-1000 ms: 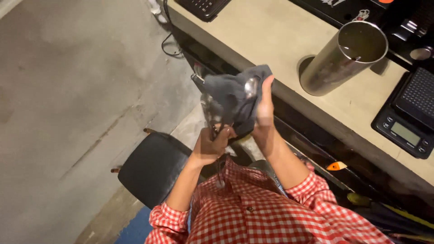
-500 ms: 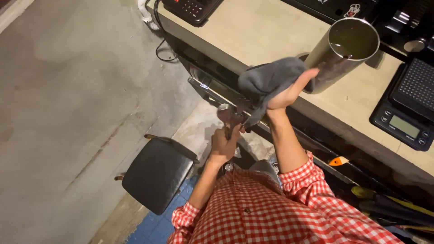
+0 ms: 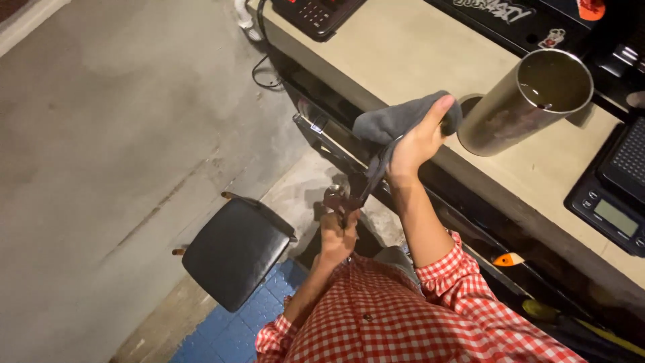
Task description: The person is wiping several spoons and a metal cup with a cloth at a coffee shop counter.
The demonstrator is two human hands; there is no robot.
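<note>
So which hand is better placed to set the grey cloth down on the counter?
Probably the right hand. It already grips the grey cloth and is raised at the edge of the counter, beside the metal cylinder. The left hand is lower, away from the counter, holding a small metal tool.

Grey concrete floor [image 3: 121, 121], black stool [image 3: 235, 259], beige counter [image 3: 416, 60], perhaps blue matting [image 3: 228, 333]

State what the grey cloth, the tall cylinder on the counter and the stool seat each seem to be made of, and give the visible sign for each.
Grey cloth: soft fabric, perhaps microfibre; matte, it folds and drapes from the right hand.
Tall cylinder: metal, likely steel; brushed sheen, thin bright rim.
Stool seat: black padded covering, perhaps vinyl or leather; smooth, with a faint gloss.
</note>
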